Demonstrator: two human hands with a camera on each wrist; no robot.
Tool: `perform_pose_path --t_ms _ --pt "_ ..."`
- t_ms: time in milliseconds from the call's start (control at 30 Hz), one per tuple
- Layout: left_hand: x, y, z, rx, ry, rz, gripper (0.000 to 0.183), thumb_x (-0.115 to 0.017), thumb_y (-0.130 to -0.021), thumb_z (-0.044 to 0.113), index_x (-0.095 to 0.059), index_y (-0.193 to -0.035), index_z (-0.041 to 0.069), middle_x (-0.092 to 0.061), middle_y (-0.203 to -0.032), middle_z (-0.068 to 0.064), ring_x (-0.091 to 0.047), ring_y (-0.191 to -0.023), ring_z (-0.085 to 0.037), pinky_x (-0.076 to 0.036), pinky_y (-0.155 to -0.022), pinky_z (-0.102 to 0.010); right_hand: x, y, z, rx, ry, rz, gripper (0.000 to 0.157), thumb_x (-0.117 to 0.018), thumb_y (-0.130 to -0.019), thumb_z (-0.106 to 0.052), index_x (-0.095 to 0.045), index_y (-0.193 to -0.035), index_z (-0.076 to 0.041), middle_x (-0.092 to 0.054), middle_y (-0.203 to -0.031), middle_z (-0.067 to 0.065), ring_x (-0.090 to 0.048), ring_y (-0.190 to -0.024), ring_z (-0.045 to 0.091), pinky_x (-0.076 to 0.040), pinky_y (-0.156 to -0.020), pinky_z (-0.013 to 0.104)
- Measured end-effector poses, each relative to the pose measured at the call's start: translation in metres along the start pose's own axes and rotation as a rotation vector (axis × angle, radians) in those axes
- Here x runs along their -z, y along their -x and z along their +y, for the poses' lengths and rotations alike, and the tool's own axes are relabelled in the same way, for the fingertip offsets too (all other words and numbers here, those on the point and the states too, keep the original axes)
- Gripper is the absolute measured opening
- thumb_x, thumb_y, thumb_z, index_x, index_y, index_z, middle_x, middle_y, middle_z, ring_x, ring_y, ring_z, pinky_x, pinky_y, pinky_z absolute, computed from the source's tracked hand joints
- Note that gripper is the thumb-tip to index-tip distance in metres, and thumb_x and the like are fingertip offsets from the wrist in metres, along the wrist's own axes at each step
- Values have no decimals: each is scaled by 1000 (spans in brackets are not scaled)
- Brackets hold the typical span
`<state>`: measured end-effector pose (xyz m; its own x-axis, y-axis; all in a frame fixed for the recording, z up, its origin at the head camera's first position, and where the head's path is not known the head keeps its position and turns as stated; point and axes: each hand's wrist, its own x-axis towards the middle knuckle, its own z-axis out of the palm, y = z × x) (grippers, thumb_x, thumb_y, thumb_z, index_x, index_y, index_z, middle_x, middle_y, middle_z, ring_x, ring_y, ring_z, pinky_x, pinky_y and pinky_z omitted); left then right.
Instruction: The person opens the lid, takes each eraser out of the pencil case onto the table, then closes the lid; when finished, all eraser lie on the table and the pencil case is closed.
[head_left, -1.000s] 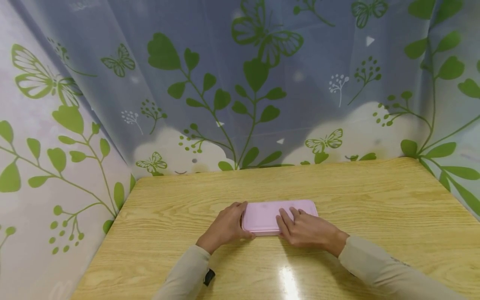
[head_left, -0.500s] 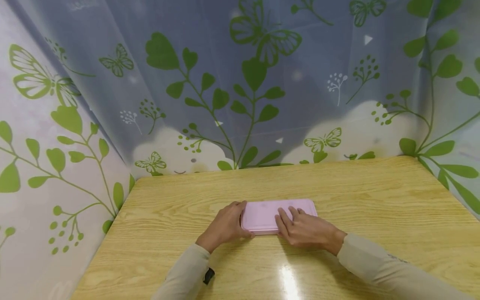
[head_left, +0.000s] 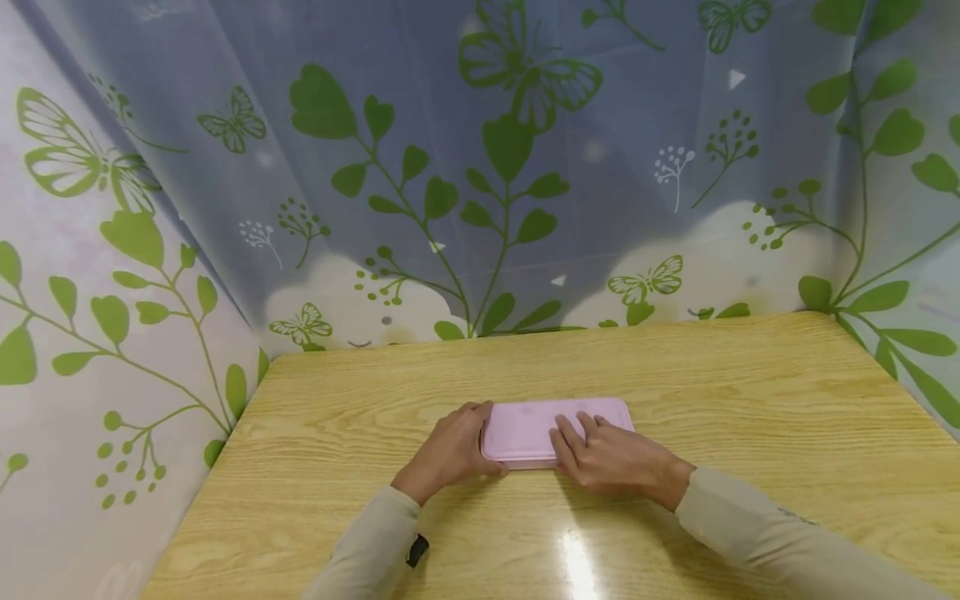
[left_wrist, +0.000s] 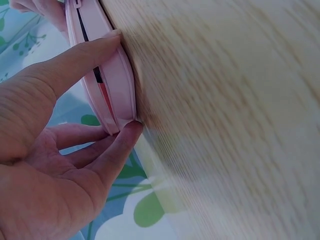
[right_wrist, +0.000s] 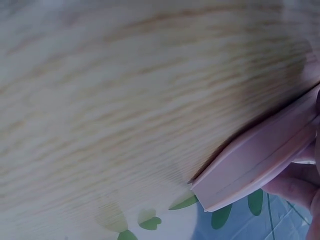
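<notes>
A pink zippered pencil case (head_left: 517, 429) lies flat on the wooden table, long side toward me. My left hand (head_left: 448, 450) grips its left end, thumb at the near side and fingers round the far corner. In the left wrist view the zipper gap in the case (left_wrist: 120, 82) stands partly open, with something black and something red showing inside. My right hand (head_left: 611, 458) holds the right part, fingers spread over the lid and thumb low at the near edge, mostly hidden. A zipper pull (left_wrist: 77, 4) shows close to the right hand (left_wrist: 45, 12) in that view.
The wooden table (head_left: 360, 383) reaches back to a blue curtain (head_left: 420, 108) printed with green leaves and butterflies. Similar patterned cloth (head_left: 75, 275) hangs at the left side. A small black object (head_left: 417, 550) sits by the left sleeve.
</notes>
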<state>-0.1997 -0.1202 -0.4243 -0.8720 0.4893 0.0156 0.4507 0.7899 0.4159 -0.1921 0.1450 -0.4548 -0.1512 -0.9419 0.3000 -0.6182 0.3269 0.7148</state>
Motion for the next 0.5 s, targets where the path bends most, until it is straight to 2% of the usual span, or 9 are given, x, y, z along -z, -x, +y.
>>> perform_pose_path --t_ms 133,500 --pt "0 0 0 7 16 -10 93 -94 -73 28 -47 -143 -11 -56 -136 -27 -59 -121 -38 -49 -102 -46 0 2 0 -30 -40 -2 64 -9 -112 -21 -69 -113 3 -73 -103 19 -74 -79 32 -62 -67 37" --pt "1 0 -3 41 90 -31 100 -94 -72 32 -43 -146 -11 -53 -142 -26 -53 -128 -39 -45 -107 -50 2 5 1 -56 -54 17 61 -12 -113 -23 -68 -115 2 -71 -108 18 -72 -85 29 -61 -70 35"
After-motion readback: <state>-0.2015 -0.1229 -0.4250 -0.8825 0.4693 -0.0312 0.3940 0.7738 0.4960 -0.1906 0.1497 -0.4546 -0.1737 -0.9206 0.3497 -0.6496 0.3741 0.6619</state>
